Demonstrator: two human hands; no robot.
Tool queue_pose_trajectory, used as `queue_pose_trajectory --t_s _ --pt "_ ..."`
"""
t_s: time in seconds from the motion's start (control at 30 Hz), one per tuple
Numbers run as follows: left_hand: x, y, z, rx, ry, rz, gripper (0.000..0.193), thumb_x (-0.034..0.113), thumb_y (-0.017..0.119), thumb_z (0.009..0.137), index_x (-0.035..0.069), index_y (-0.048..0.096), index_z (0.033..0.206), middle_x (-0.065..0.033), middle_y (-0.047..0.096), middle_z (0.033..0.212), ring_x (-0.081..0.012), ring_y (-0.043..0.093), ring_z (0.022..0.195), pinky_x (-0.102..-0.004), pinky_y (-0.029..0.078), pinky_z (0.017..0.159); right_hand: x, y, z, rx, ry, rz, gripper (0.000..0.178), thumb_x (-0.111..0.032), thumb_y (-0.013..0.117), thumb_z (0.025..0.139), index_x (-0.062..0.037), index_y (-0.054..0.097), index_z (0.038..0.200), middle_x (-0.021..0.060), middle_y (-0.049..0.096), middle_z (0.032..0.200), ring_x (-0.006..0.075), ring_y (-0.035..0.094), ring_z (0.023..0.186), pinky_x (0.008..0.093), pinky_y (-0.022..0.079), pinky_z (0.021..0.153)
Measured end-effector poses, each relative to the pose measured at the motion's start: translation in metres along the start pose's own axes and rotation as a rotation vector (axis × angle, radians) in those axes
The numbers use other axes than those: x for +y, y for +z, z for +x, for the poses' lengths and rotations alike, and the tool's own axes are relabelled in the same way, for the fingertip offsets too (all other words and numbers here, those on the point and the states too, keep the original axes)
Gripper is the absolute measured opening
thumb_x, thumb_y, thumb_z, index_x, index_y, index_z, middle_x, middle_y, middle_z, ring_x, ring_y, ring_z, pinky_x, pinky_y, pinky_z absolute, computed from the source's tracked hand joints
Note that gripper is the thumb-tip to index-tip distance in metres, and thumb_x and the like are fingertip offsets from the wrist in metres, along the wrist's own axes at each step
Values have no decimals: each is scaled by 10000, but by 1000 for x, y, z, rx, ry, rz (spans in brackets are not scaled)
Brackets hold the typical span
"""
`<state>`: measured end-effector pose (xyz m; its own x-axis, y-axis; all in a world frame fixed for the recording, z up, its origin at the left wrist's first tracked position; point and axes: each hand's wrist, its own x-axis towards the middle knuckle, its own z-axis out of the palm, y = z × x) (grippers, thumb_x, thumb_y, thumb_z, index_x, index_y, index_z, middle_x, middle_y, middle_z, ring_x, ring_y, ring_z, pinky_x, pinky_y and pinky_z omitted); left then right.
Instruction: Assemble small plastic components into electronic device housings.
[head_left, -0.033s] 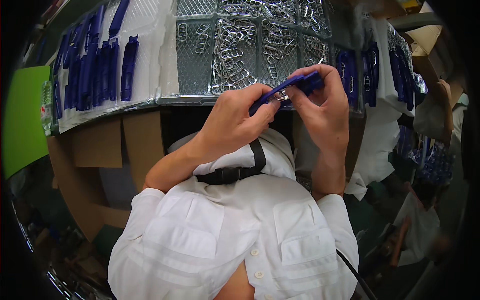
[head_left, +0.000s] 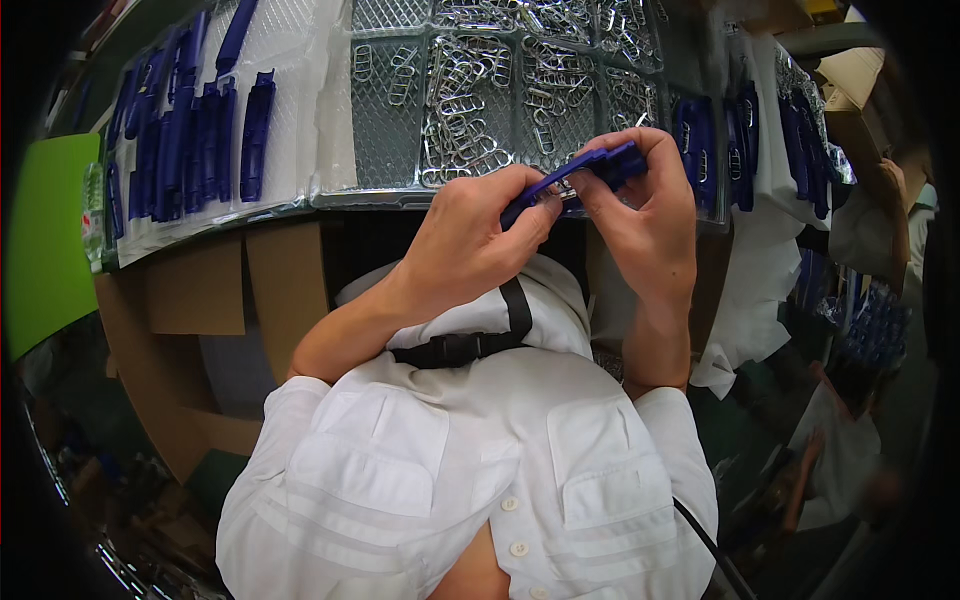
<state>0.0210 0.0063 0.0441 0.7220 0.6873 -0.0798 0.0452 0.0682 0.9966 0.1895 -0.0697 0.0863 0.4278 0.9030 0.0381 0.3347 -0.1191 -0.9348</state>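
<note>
A long dark blue plastic part (head_left: 628,160) is held up slantwise in both hands, just in front of the tray edge. My left hand (head_left: 475,228) pinches its lower left end between thumb and fingers. At the upper right end, my right hand (head_left: 648,222) is closed round it, with the thumb pressed on its near side. Between the two thumbs a small shiny metal piece (head_left: 566,189) shows against the part; the fingers hide most of it. Behind the hands, loose looped metal clips (head_left: 468,105) lie in several compartments of a clear plastic tray (head_left: 385,196).
More blue parts (head_left: 258,135) lie in a tray at the left. On the right, other blue parts (head_left: 692,140) carry metal loops. A cardboard box (head_left: 195,290) stands below the left tray, a green panel (head_left: 50,240) beyond it. Another person's arm (head_left: 895,200) shows far right.
</note>
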Motion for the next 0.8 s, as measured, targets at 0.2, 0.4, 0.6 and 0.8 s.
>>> queue_pose_trajectory --t_s 0.2,0.4,0.6,0.8 --pt "-10 8 8 80 13 97 193 164 675 962 -8 704 879 -101 651 613 -180 607 511 -326 485 532 6 4 -5 70 -72 -155 305 41 781 881 -2 580 1107 68 703 1035 106 693 911 253 578 786" --pt "-16 8 15 36 -58 43 236 198 671 989 5 707 858 -54 640 594 -81 608 546 -274 462 516 5 7 -2 113 -120 -274 287 32 766 886 0 584 1105 66 709 1008 120 705 883 258 577 766" --pt "5 -15 6 -304 -103 -278 377 317 626 1066 3 659 1273 -44 699 906 -89 647 767 -254 524 692 26 -16 6 -8 -107 576 307 141 700 877 35 590 1143 183 698 1141 237 713 1060 345 594 929" --pt "19 -19 -24 -82 276 315 478 132 739 957 0 603 1395 -138 689 1065 -221 693 934 -317 556 778 25 -26 -1 -239 -257 819 669 -63 715 913 48 441 1513 340 546 1439 383 629 1278 437 513 1073"
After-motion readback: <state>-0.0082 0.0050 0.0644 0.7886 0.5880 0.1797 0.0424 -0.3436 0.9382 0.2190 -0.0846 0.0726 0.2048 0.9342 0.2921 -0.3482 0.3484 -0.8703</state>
